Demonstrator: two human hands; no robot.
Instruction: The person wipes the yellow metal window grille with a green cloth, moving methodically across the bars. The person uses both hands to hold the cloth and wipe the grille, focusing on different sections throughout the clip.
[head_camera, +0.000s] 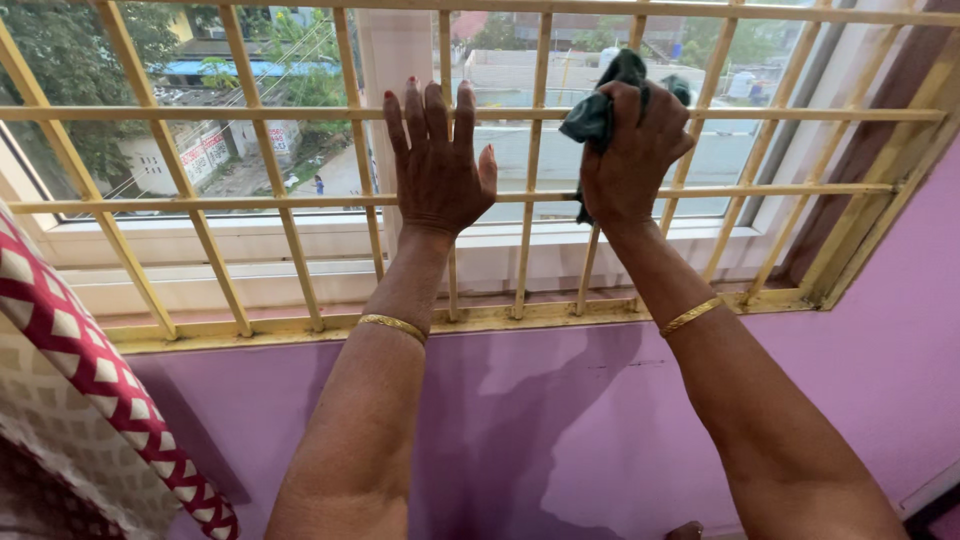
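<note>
Both forearms are bare, no sleeves showing, with a thin gold bangle on each wrist, and the left hand (437, 165) has red-painted nails, while the right hand (628, 150) has its nails hidden from view.

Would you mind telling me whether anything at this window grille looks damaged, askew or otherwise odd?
Nothing stands out. The yellow grille has straight, unbroken bars. The left hand lies flat against it, and the right hand presses a dark cloth to a bar. The sill looks a little dusty, nothing more.
</note>
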